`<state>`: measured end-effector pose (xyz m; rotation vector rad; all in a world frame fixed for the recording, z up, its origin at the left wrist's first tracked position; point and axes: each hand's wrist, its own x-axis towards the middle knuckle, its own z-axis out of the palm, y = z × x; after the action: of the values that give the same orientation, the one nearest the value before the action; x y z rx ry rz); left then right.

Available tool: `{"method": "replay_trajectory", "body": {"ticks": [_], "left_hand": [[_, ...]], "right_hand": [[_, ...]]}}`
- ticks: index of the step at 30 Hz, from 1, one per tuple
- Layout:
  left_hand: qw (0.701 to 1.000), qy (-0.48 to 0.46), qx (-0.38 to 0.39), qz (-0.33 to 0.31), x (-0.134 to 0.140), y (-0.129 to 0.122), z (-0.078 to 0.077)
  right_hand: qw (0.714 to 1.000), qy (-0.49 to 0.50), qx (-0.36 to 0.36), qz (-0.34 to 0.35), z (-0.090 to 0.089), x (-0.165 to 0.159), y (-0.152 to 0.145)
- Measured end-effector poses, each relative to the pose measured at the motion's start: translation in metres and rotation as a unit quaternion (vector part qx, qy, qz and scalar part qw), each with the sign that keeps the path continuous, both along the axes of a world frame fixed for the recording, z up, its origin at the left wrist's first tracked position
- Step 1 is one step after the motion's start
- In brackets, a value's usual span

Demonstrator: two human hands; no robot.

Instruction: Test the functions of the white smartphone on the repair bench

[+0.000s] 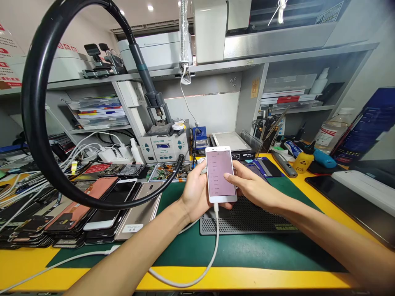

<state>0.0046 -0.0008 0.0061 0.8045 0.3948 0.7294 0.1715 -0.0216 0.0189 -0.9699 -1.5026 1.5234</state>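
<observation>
Broadly, the yellow worktop (247, 279) is seen bare along much of its near edge, where it is crossed by cables and a forearm. On it a green mat (256, 255) is laid, with clear room left along its front; its left part is overlapped by stacked phones (98, 222). Above these a thick black hose (33, 94) is looped, and the space on that side is closed in. Beneath the hands, a dark perforated pad (262, 222) is set on the mat. By the left hand (196, 191), curled and cupped, the white phone (220, 174) is gripped, raised above the pad. By the thumb of the right hand (249, 183) the screen is touched; how far its fingers are bent behind cannot be told, since they are mostly hidden. The phone is tilted upright, its screen lit pinkish with a list, and a white cable (217, 234) is plugged into its lower edge.
</observation>
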Motion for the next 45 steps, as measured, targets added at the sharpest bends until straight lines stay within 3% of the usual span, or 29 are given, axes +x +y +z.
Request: {"method": "replay_trajectory", "body": {"ticks": [18,35,45], "left_hand": [[0.999,0.0,-0.032,0.007,0.0013,-0.0015,0.002],[1.0,-0.001,-0.012,0.006,0.0017,-0.0015,0.001],[1.0,0.011,-0.004,0.006,0.0009,-0.0016,-0.0016]], "right_hand": [[0.999,-0.022,0.021,0.012,-0.0041,0.0052,0.0014],[1.0,0.012,-0.003,0.009,-0.0077,0.0065,0.005],[0.992,0.077,-0.094,-0.031,-0.0013,0.0081,0.0089]]}}
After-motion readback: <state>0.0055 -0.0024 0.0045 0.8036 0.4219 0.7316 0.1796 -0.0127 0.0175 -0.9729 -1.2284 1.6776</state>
